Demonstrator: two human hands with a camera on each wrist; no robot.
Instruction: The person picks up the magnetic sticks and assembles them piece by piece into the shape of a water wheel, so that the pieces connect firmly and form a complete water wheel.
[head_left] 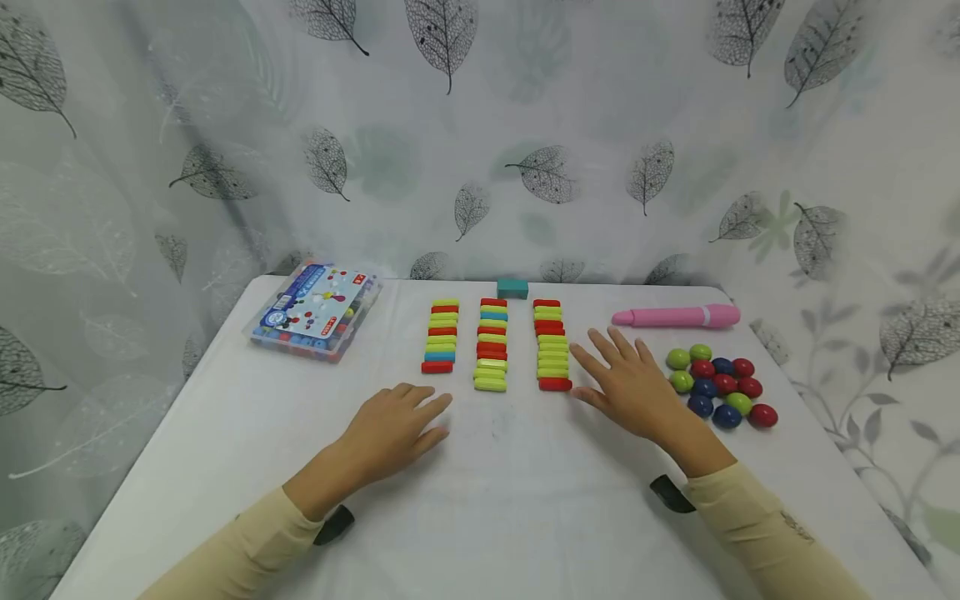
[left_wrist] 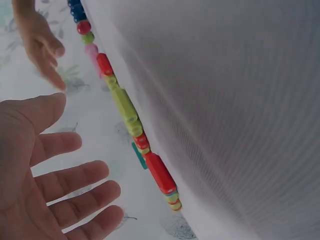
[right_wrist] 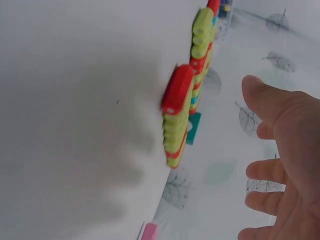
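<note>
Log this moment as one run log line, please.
left hand: open, flat on table | right hand: open, beside right block column | egg beads: clustered right

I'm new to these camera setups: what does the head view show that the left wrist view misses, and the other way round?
Only the head view shows the clear bead box, the whole pink pen and three separate rows of coloured sticks. Only the left wrist view shows the left hand from its palm side, fingers straight. Both show the right hand, the round beads and the white table.
</note>
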